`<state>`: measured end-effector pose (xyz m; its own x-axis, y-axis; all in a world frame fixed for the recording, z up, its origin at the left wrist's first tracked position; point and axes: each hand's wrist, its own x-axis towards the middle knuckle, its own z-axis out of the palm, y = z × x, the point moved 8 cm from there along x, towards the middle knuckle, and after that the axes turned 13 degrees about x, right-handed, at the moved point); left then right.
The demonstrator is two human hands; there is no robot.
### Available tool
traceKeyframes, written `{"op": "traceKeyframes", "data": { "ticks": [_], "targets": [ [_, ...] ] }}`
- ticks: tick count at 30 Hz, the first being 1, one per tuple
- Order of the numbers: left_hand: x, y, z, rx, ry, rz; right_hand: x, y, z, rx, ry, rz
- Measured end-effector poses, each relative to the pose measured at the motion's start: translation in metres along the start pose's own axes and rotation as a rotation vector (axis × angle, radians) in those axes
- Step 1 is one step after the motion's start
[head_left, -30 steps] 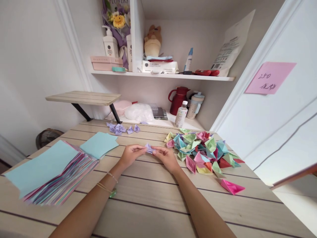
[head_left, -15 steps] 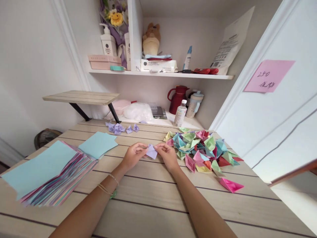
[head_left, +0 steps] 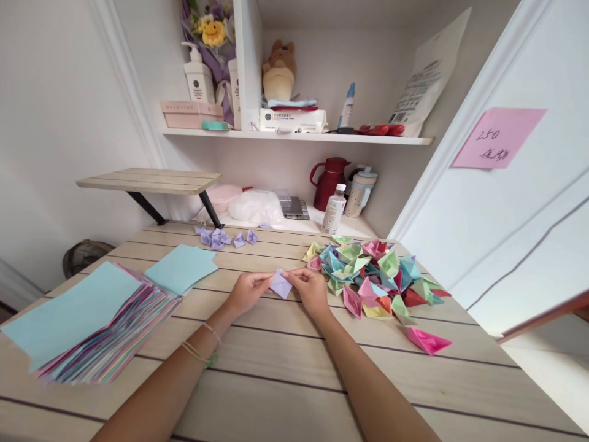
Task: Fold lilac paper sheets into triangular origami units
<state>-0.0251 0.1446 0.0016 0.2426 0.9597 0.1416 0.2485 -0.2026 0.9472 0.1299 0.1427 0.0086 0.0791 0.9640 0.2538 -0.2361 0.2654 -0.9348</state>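
A small folded sheet of purple paper (head_left: 280, 285) is pinched between my two hands, over the middle of the table. My left hand (head_left: 249, 291) grips its left corner between thumb and fingers. On the opposite corner, my right hand (head_left: 311, 288) closes with thumb and fingertips. The paper has a diamond outline with a crease across it. To the right lies a heap of colourful folded paper boats (head_left: 368, 273), with one bright pink boat (head_left: 429, 341) apart from it. Several small purple folded pieces (head_left: 216, 238) sit at the back left.
A fanned stack of coloured paper (head_left: 108, 331) and some light blue sheets (head_left: 182, 268) lie on the left. Behind the table stand a small raised shelf (head_left: 150, 180), a plastic bottle (head_left: 334, 210) and a red jug (head_left: 331, 184).
The purple paper now shows more of a diamond shape, its top point uncovered. Both hands have barely moved; the whole view has shifted slightly.
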Motion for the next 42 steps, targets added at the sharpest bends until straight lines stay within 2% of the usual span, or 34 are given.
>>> {"op": "traceKeyframes", "data": {
  "ticks": [7, 15, 21, 28, 36, 42],
  "targets": [
    [0.002, -0.008, -0.007, -0.149, 0.096, -0.067, -0.001, 0.005, 0.015, 0.165, -0.157, 0.056],
    [0.0, 0.0, -0.002, -0.107, 0.04, -0.009, 0.001, 0.015, 0.007, 0.265, -0.092, 0.153],
    [-0.002, 0.002, 0.002, -0.078, 0.043, -0.001, 0.002, 0.019, 0.004, 0.25, -0.073, 0.166],
    [-0.004, -0.001, 0.006, -0.116, 0.052, -0.134, 0.002, 0.018, 0.005, 0.184, -0.092, 0.175],
    [-0.002, -0.005, 0.008, -0.04, -0.027, -0.089, -0.005, 0.02, 0.021, 0.238, -0.235, 0.256],
    [-0.002, -0.002, 0.01, -0.079, -0.056, -0.086, -0.002, 0.021, 0.017, 0.211, -0.179, 0.238]
  ]
}}
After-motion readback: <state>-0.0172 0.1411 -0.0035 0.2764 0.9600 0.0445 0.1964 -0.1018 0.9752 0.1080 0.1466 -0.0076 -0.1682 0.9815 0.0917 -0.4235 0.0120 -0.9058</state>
